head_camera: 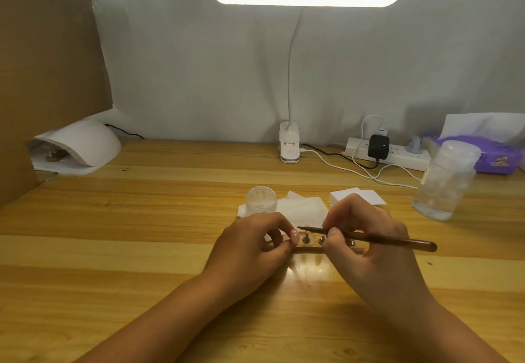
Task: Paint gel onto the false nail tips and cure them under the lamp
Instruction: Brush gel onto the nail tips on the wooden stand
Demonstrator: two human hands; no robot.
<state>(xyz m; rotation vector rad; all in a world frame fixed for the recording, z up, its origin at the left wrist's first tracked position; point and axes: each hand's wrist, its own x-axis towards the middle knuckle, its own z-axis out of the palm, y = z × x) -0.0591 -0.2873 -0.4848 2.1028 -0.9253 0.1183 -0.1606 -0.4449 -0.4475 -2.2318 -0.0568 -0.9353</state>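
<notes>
Right grip [366, 237] pinches the brush [392, 240]; left grip [250, 243] holds the nail tip [295, 235] beside its bristles. Stroke lightly, evenly.

L grip [253, 238] pinching, R grip [369, 233] pinching
</notes>
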